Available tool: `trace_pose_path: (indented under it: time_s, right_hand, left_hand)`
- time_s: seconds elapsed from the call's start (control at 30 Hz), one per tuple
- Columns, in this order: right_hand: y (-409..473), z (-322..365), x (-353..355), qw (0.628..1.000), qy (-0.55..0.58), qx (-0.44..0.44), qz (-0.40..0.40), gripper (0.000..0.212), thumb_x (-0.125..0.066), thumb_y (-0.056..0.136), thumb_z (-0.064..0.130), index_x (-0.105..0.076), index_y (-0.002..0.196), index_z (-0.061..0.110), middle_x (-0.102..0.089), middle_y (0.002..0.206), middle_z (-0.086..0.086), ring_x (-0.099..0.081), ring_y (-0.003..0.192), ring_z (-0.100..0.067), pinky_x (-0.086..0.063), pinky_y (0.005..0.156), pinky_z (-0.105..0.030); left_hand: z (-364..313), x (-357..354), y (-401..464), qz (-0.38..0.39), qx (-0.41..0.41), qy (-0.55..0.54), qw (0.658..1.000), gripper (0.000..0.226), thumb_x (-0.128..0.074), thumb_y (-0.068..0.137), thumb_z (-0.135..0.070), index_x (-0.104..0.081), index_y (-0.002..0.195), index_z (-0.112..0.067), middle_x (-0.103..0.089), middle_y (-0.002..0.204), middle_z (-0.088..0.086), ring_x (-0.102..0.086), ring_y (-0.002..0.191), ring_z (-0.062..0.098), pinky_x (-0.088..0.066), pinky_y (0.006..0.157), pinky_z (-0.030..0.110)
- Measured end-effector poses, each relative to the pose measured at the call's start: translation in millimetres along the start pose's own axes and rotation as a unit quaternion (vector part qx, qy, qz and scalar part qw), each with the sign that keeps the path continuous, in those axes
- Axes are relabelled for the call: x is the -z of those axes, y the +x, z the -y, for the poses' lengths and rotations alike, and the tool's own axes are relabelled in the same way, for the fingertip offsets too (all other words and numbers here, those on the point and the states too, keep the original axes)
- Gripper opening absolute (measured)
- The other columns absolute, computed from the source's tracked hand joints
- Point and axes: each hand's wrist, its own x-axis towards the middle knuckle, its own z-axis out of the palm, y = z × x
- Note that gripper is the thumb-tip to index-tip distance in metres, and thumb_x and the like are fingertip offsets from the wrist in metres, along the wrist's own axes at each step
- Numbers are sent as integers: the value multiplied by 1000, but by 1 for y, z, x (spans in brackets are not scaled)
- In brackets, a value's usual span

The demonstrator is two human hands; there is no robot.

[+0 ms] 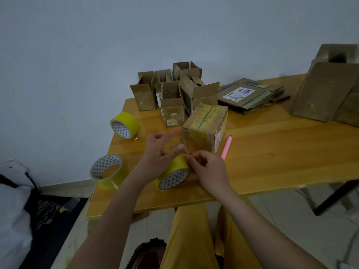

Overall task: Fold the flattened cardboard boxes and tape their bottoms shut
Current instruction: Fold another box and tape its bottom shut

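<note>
A taped cardboard box [205, 129] stands on the wooden table [272, 152] just beyond both hands, its taped seam on top. Its long axis runs away from the person, tilted slightly to the right. The left hand [158, 152] is open, fingers spread and blurred, near the box's near left corner. The right hand [206, 167] has its fingers curled at the box's lower near edge, pinching what looks like a strip of clear tape; this is hard to make out. A yellow tape roll [172, 174] lies on its side between and under the hands. A pink pen [226, 146] lies just right of the box, and two more tape rolls [125, 125] sit to the left. Folded open boxes [171, 94] and a flat stack [252, 96] stand farther beyond.
</note>
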Motion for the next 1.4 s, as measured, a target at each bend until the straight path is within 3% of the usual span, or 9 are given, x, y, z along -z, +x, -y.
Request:
trace_pose_path:
  time_s: [0.17,0.33,0.47,0.57,0.77,0.9,1.17,1.27,1.4]
  right_hand:
    - [-10,-13,9,993,82,-80,-36,25,-68,91,24,-70,72,8,-68,61,-3,-67,54,-13,-58,56,-31]
    - [-18,-16,22,994,-87,-19,-64,24,-71,88,34,-73,69,20,-63,58,9,-59,55,-7,-47,51,-25]
    - [-25,-28,32,965,-246,20,-92,22,-74,83,39,-75,69,23,-55,66,12,-52,76,-16,-37,57,-28]
    - [-30,-32,41,959,-260,23,-113,18,-77,81,37,-77,75,20,-44,67,16,-41,80,-14,-26,56,-18]
    - [-37,-37,52,952,-276,-61,-115,26,-82,72,42,-65,82,24,-54,87,4,-47,94,-20,-40,72,-31]
    - [-29,-30,60,949,-273,-137,-79,61,-87,65,42,-39,96,23,-47,93,5,-48,94,-21,-43,73,-34]
    - [-6,-28,81,950,-225,-212,34,35,-80,76,19,-47,89,22,-54,83,5,-52,81,-17,-37,62,-30]
    - [4,-31,95,965,-199,-168,20,25,-62,83,3,-53,84,27,-60,96,1,-54,83,-15,-44,69,-30]
    - [22,-40,90,980,-190,30,43,21,-60,91,11,-71,106,21,-57,114,3,-54,97,-11,-43,85,-26]
  left_hand:
    - [22,9,-21,65,56,-47,995,103,-87,57,-50,-25,139,-49,-48,123,-7,-57,102,15,-54,84,33]
    - [36,-7,-35,4,21,-64,998,54,-80,77,-12,-50,109,-44,-59,99,1,-63,94,16,-56,86,40]
    - [29,-10,-33,6,3,-57,998,56,-76,72,-2,-59,107,-42,-58,95,1,-60,90,20,-51,76,32]
    - [17,-11,-29,19,8,-39,999,64,-77,68,-1,-60,104,-51,-58,99,2,-57,88,20,-49,73,29]
    - [-8,-21,-16,63,-26,15,998,64,-79,70,-4,-61,116,-45,-56,111,-8,-46,84,-6,-36,64,1]
    - [-19,-22,-9,96,-23,48,994,61,-82,74,-17,-61,126,-42,-50,107,-14,-46,90,-3,-35,69,11]
    - [-20,-14,-5,147,7,53,988,71,-86,60,-44,-59,126,-46,-46,111,-20,-47,98,0,-39,76,17]
    - [-24,-7,3,135,20,-56,989,59,-73,65,-59,-60,121,-44,-58,116,-14,-56,104,7,-47,83,25]
    - [-24,-14,32,-7,103,-105,989,51,-64,88,-41,-50,136,-32,-52,121,2,-68,91,21,-55,67,25]
